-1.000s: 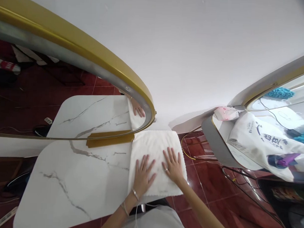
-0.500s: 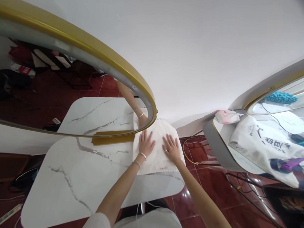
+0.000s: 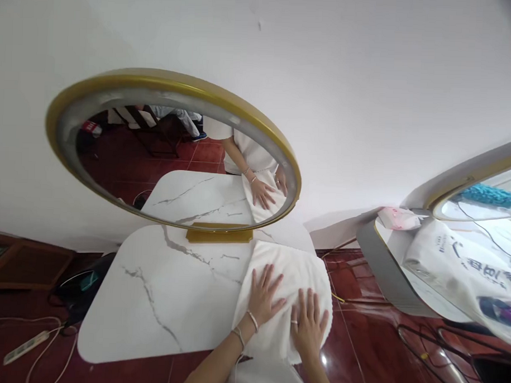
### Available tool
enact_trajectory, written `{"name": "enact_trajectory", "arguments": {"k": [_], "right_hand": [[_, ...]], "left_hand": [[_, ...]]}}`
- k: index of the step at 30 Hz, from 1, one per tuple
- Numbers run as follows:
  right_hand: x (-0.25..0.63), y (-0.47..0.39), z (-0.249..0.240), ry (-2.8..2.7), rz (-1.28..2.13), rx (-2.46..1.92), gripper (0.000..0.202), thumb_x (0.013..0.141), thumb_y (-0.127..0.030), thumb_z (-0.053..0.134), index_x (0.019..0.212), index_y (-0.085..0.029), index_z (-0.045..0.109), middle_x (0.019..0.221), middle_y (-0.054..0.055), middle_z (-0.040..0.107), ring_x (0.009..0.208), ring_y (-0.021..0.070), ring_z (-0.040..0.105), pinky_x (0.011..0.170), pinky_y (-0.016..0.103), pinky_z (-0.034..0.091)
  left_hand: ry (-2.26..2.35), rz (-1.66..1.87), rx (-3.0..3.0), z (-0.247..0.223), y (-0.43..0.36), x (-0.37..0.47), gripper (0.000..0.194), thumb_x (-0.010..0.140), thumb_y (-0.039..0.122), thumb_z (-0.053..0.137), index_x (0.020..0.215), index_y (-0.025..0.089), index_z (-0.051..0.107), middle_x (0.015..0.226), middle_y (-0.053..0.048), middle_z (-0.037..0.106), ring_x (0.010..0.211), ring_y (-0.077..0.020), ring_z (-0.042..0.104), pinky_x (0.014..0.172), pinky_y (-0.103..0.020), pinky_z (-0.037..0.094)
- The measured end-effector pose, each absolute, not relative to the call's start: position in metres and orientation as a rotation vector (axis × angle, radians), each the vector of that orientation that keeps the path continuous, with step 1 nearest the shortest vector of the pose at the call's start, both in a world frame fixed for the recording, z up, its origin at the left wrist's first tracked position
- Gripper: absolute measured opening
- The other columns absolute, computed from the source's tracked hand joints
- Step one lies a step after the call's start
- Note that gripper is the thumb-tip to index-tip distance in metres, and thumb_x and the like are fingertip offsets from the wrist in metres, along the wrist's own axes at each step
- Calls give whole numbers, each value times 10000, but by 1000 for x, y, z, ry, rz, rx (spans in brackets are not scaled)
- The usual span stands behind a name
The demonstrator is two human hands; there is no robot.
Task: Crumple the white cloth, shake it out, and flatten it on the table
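Note:
A white cloth [image 3: 278, 259] with a scalloped edge lies over the right end of the marble-patterned white table [image 3: 121, 310], its front edge reaching the table's near side. My left hand [image 3: 263, 301], with bracelets at the wrist, rests flat on the cloth, fingers spread. To its right, my right hand [image 3: 309, 327], wearing a ring, also lies flat on the cloth with its fingers apart. Behind the cloth stands an oval mirror [image 3: 179, 82] with a gold frame, which reflects both hands and the cloth.
At the right, a second table [image 3: 382, 268] holds a tissue pack [image 3: 399, 218] and a white printed cloth [image 3: 466, 266]. Another gold-framed mirror [image 3: 452, 193] stands there. A power strip [image 3: 26, 346] and cables lie on the red floor at the lower left.
Both hands and the white cloth have moved toward the table's near edge, away from the wall. The camera view has shifted, showing the whole oval mirror.

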State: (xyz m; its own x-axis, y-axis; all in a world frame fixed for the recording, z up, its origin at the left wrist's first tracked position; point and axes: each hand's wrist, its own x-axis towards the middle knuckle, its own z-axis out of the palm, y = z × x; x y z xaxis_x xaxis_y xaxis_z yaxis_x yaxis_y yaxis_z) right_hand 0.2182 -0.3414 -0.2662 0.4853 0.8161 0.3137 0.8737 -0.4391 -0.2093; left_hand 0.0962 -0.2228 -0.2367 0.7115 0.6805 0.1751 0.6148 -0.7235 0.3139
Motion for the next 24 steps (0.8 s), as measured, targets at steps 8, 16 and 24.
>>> {"name": "enact_trajectory", "arguments": {"k": [8,16,24], "right_hand": [[250,-280,-255,-969,-76,-2533,639,920,-555,220,1324,-151,506,960,177,635,940,352,569,739,462,403],[224,-240,-256,-897,-65,-2461,485,930,-452,241,1027,-189,636,967,154,657,899,312,551,742,426,363],[127,-173,-248,-1049,-80,-2430,573,927,-552,261,1295,-216,543,1216,176,549,1090,349,464,848,531,323]], "left_hand": [[1735,573,2204,-226,-158,120,290,928,286,427,1094,190,645,1201,-185,562,1093,-348,539,853,-536,451],[1669,654,2193,-220,-125,87,354,942,153,341,1114,241,638,1128,-75,634,1045,-216,564,876,-371,460],[1745,638,2466,-250,-115,30,578,942,325,400,1467,114,279,1545,-173,249,1439,-290,197,1136,-512,237]]}}
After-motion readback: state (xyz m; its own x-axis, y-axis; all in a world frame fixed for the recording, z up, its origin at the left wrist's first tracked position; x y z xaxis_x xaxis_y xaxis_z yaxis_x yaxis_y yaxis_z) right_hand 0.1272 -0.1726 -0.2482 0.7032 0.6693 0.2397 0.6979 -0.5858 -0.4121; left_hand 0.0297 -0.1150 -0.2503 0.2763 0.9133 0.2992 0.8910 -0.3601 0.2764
